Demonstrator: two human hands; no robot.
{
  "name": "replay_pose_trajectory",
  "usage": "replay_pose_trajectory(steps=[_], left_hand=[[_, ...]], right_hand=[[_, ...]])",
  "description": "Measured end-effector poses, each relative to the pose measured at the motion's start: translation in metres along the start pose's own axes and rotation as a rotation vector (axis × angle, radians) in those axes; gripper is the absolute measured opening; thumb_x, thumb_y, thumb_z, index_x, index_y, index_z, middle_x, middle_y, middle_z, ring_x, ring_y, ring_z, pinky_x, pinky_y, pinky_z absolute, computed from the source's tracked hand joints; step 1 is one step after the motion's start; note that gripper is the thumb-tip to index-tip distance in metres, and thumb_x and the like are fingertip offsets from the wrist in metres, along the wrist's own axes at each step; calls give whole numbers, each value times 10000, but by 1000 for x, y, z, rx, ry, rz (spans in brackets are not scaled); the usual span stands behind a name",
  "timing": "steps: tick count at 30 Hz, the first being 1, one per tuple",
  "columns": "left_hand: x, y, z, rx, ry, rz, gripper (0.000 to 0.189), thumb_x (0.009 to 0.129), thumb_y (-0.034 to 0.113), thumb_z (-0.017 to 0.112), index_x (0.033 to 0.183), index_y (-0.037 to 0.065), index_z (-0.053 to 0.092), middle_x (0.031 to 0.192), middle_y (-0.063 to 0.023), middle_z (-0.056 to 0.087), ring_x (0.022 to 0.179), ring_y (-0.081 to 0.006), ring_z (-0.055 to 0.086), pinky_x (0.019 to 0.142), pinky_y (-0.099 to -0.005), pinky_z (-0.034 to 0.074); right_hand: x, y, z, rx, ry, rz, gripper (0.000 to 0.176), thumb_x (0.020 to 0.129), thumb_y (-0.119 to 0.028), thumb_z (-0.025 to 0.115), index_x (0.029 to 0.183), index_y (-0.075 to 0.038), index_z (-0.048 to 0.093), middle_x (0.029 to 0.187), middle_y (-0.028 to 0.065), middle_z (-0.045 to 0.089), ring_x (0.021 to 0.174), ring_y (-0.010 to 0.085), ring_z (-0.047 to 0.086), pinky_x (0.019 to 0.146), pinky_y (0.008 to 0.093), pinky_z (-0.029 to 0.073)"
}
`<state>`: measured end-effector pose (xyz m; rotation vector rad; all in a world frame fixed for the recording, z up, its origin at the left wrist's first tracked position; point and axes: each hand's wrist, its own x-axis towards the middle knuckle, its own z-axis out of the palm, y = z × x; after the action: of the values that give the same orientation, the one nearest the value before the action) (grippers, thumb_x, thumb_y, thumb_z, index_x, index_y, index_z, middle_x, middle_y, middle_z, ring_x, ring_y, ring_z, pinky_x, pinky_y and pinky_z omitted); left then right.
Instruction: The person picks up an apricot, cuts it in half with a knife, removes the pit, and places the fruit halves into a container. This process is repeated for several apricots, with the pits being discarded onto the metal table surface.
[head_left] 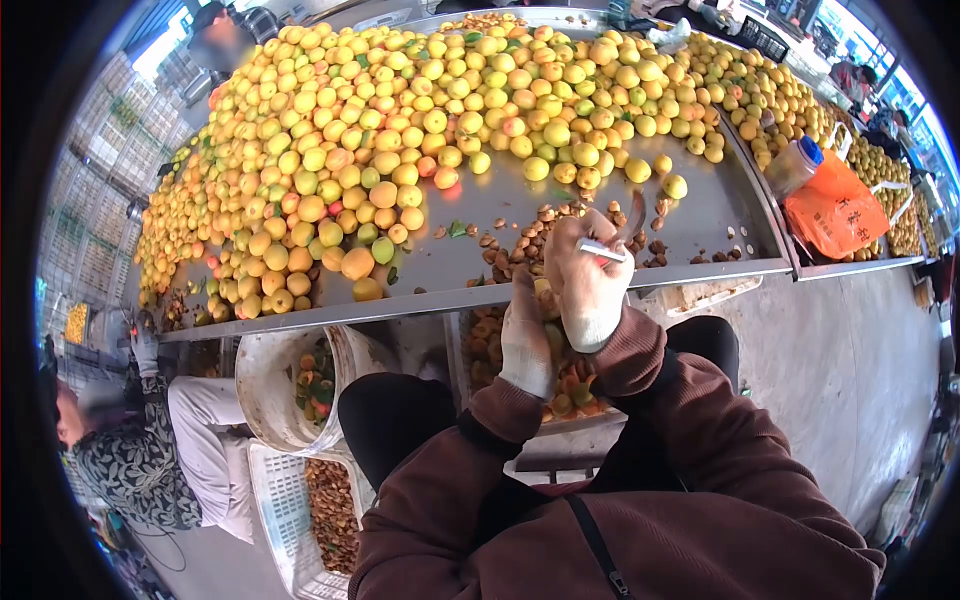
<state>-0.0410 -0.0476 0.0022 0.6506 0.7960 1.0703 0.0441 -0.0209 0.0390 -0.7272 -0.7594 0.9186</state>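
My right hand [588, 290], in a pale glove, is closed around a small knife [602, 250] with a white handle; its thin curved blade points up and away from me. Close beside it, my left hand [526, 340], also gloved, is curled with its thumb side up. A yellow apricot [546, 300] shows between the two hands, apparently in the left one, though my fingers partly hide it. Both hands are above a crate of opened apricots [572, 395], at the near edge of the metal table [470, 298]. Brown apricot pits [535, 235] lie just beyond my hands.
A large heap of whole apricots [400, 120] covers the far table. An orange bag [835, 215] and blue-capped jug [795, 165] stand right. A white bucket [290, 385] and pit-filled basket [290, 510] are left, beside a seated co-worker [150, 450].
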Motion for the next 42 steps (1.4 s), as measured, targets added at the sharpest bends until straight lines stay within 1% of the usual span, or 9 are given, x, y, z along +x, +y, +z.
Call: replay_pose_trajectory(steps=[7,12,15,22,24,29,31,36,42], left_hand=[[16,-15,2,7,170,98,566,1029,470,349,1394,45,432,922,-6,608,799,-82,586,695,-240,496],[20,-12,6,-173,85,-61,571,997,564,349,1151,59,564,869,-18,607,621,-96,552,505,-241,434],[0,15,15,-128,-46,-142,473,1011,496,405,1021,65,599,899,-3,604,808,-103,593,681,-251,508],[3,6,13,-273,-129,-223,516,1008,506,398,1200,47,532,1049,-56,613,907,-134,630,759,-280,546],[0,1,14,-66,-174,219,526,1011,494,401,1242,32,500,1093,-82,607,955,-159,634,804,-297,548],[4,4,16,-347,-71,-38,492,1023,451,398,1217,13,506,1099,-102,608,972,-181,633,829,-322,545],[5,6,16,-376,-51,-80,483,1025,442,399,1209,9,507,1101,-109,608,975,-185,633,835,-331,544],[6,-2,18,-235,-21,141,427,1030,413,398,1109,18,540,933,-68,608,835,-148,621,775,-277,525],[15,0,2,148,69,26,377,1029,341,413,956,3,565,780,-4,528,728,-74,464,660,-247,413]], right_hand=[[20,-19,18,106,177,107,358,966,-243,544,656,-118,416,496,-38,324,391,73,228,380,246,180],[18,-30,18,103,191,119,401,976,-260,545,633,-119,393,503,-34,322,409,67,224,381,247,176],[16,-38,16,66,76,33,374,983,-250,531,661,-112,401,509,-33,321,416,68,232,381,250,184],[5,-22,9,-166,-7,-152,277,961,-131,554,720,-106,419,595,-4,414,450,79,331,401,240,229],[-1,-16,-5,-312,-130,-139,95,839,-9,641,813,-37,554,753,8,540,702,114,512,643,257,437],[0,2,-14,-411,-52,-86,87,832,-11,660,868,-30,583,782,21,576,719,98,531,628,270,454],[-2,0,-9,114,24,162,89,834,-25,669,878,-28,593,783,18,586,714,96,534,613,272,456],[-3,6,-14,-258,-147,-82,81,859,-16,641,901,-75,605,774,2,583,730,76,540,605,253,447],[11,-24,5,110,-59,155,280,941,-204,531,695,-125,423,577,-38,377,464,88,341,431,241,270]])
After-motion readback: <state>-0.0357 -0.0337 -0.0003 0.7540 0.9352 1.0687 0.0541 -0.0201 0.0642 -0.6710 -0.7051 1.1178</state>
